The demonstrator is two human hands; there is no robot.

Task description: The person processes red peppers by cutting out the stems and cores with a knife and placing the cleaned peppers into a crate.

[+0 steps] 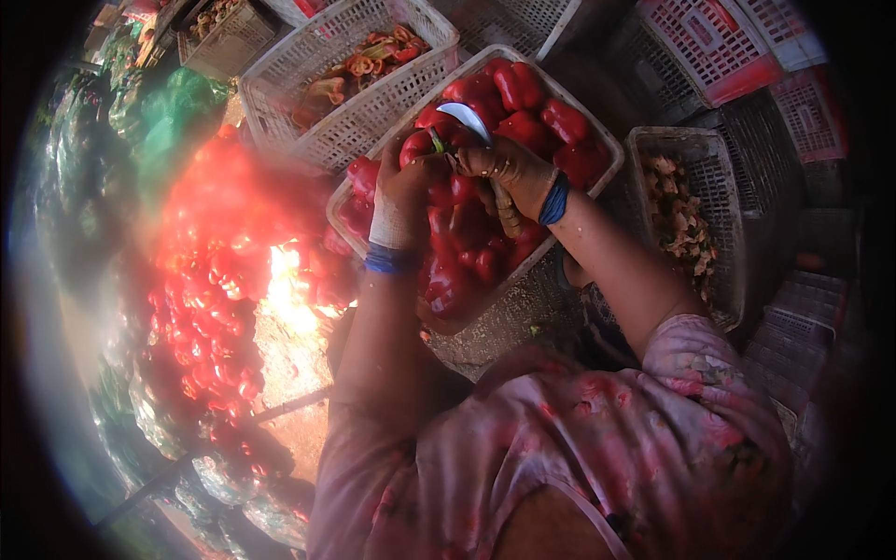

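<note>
My left hand [414, 183], in a worn work glove with a blue band at the wrist, grips a red bell pepper [418, 145] with a green stem. Close beside it, my gloved right hand [505, 164] holds a knife with a curved blade [467, 120], its handle [505, 208] pointing down below the palm. Both hands are over a plastic crate [616, 150] filled with red bell peppers [455, 276]. The fingertips meet near the stem, and they partly hide the held pepper.
Behind on the left stands a crate [350, 115] with pepper scraps. Another crate [731, 210] of pale scraps is at the right. A large heap of red peppers [210, 301] lies in glare at the left. Stacked crates [707, 42] stand at the upper right.
</note>
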